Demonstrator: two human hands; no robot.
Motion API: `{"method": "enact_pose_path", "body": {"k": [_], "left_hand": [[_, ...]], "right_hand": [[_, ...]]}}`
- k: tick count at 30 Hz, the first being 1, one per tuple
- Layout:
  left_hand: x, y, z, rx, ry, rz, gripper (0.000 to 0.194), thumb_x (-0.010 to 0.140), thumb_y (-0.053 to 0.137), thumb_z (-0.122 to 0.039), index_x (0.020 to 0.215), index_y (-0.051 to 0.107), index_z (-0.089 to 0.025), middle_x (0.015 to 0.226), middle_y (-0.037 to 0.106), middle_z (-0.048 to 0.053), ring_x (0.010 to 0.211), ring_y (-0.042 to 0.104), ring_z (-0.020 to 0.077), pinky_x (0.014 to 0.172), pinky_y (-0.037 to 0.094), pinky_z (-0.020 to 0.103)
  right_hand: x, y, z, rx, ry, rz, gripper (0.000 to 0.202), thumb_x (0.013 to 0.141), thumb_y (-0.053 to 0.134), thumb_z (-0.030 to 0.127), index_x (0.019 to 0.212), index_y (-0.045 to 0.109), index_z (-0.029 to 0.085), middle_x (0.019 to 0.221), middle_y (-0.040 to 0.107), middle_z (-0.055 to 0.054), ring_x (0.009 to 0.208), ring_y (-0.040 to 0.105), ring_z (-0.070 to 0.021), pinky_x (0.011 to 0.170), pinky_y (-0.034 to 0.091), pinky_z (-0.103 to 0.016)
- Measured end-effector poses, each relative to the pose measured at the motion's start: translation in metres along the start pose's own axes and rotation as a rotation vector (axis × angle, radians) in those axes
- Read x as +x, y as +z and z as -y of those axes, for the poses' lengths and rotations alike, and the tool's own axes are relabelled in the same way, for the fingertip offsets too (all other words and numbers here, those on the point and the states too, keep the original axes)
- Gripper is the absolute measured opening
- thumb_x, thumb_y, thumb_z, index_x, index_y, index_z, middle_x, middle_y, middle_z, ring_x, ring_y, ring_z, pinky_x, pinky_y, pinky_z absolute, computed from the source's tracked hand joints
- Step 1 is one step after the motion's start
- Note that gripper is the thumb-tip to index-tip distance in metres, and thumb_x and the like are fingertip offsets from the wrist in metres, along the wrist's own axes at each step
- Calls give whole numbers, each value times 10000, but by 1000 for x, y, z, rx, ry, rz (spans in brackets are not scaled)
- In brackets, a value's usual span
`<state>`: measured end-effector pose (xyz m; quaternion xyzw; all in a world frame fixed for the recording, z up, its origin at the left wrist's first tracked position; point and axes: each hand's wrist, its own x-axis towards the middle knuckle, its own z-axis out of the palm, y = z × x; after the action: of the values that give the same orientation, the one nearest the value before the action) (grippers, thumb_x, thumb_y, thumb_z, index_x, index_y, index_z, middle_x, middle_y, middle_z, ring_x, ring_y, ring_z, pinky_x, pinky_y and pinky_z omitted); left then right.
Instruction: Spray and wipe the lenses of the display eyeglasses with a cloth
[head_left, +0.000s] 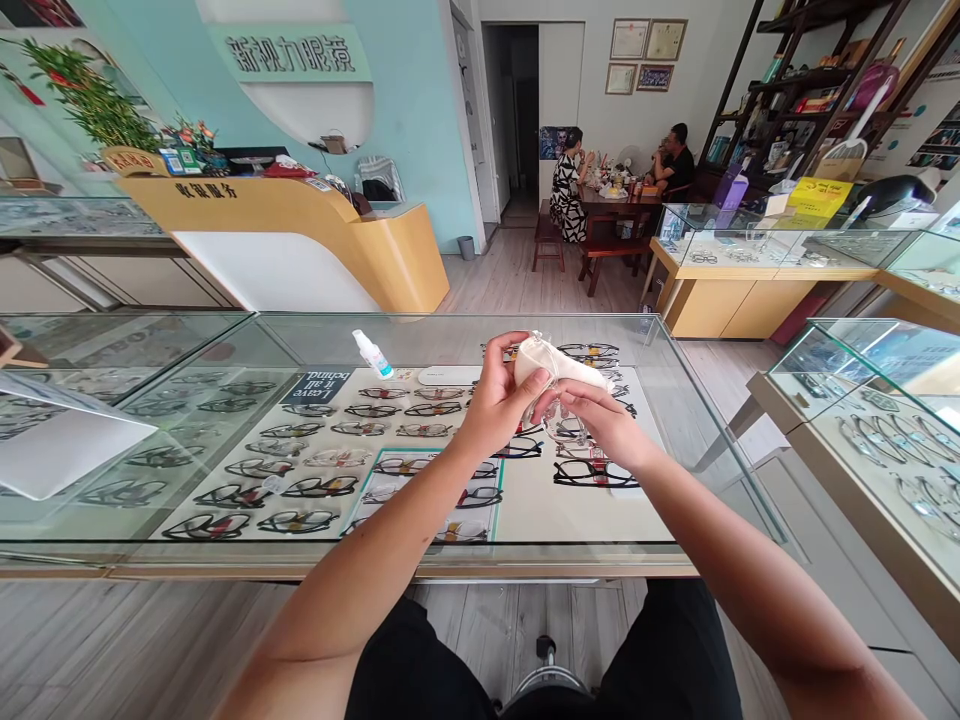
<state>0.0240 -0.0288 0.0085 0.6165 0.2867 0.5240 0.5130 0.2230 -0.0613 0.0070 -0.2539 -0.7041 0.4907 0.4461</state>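
Note:
Above the glass display case [450, 330], my left hand [504, 388] grips a cream-white cloth pouch [562, 368], its thumb pressed on the front and its fingers behind. My right hand [596, 415] is closed at the pouch's lower edge, beside the left thumb. Thin clear-looking glasses [564, 428] hang just under the right fingers; whether they are pinched there or partly inside the cloth is hard to tell. A small white spray bottle [373, 355] stands on the glass to the left. Rows of eyeglasses [298, 521] lie inside the case, under the glass.
A white laptop-like panel [67, 440] sits at the left on the case. Another glass case [885, 430] stands to the right. Farther back are a yellow counter [300, 230] and two people [570, 190] seated at a wooden table [622, 205].

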Motion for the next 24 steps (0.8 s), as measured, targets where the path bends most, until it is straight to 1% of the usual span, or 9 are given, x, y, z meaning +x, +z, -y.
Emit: {"method": "enact_pose_path", "body": {"k": [3, 6, 8, 10, 13, 16, 18, 22, 24], "left_hand": [[2, -2, 4, -41, -43, 8, 705, 870, 939, -667, 1316, 564, -271, 868, 715, -25, 611, 600, 127, 592, 504, 287], [5, -6, 3, -62, -107, 83, 613, 854, 954, -645, 1184, 652, -225, 786, 700, -36, 561, 593, 123, 572, 509, 296], [6, -9, 1, -76, -139, 136, 563, 851, 961, -624, 1087, 674, -202, 711, 687, -40, 547, 606, 129, 576, 510, 295], [7, -9, -3, -89, -141, 172, 547, 842, 973, -606, 1038, 669, -196, 660, 685, -39, 536, 622, 136, 579, 513, 293], [6, -6, -7, -86, -88, 186, 522, 846, 976, -581, 1034, 665, -207, 625, 698, -39, 495, 626, 150, 576, 536, 308], [5, -1, -7, -63, -46, 152, 494, 861, 960, -600, 973, 653, -229, 581, 673, -50, 447, 605, 161, 544, 538, 326], [4, 0, -5, -34, -32, 103, 509, 863, 941, -647, 923, 651, -233, 575, 654, -48, 435, 582, 158, 512, 507, 322], [6, -3, 3, 55, 21, -57, 586, 883, 877, -747, 804, 655, -210, 639, 629, -22, 539, 545, 134, 554, 455, 297], [9, -8, 5, 83, 26, -64, 628, 906, 830, -784, 762, 645, -201, 652, 606, -13, 592, 525, 136, 596, 446, 293]], "right_hand": [[0, 0, 0, 27, -1, 14, 422, 1187, 510, 476, 1031, 823, 240, 1103, 789, -71, 1143, 685, -266, 1122, 515, -397], [-1, 0, -1, 46, 15, 19, 403, 1192, 506, 430, 1045, 833, 246, 1092, 801, -62, 1117, 692, -256, 1113, 515, -390], [-1, -1, -2, 57, 22, 22, 396, 1188, 514, 422, 1042, 839, 249, 1081, 807, -59, 1111, 694, -257, 1109, 517, -393], [-1, -2, -3, 58, 21, 23, 395, 1180, 530, 437, 1025, 843, 252, 1090, 810, -63, 1129, 691, -266, 1118, 515, -402], [0, -3, -3, 31, 35, 24, 417, 1170, 544, 483, 986, 846, 263, 1075, 810, -69, 1136, 693, -282, 1135, 518, -420], [1, -3, 1, 2, 60, 34, 445, 1151, 558, 539, 952, 845, 262, 1015, 812, -71, 1087, 707, -290, 1128, 541, -435], [1, -2, 4, -1, 60, 41, 445, 1138, 570, 540, 938, 844, 251, 997, 817, -65, 1057, 713, -282, 1121, 552, -431], [1, 1, 7, 9, 76, 55, 429, 1128, 566, 499, 918, 844, 249, 996, 822, -55, 1019, 723, -268, 1094, 567, -423], [1, 1, 6, 5, 79, 53, 417, 1127, 556, 471, 912, 839, 253, 991, 821, -52, 1023, 725, -269, 1083, 566, -423]]}}
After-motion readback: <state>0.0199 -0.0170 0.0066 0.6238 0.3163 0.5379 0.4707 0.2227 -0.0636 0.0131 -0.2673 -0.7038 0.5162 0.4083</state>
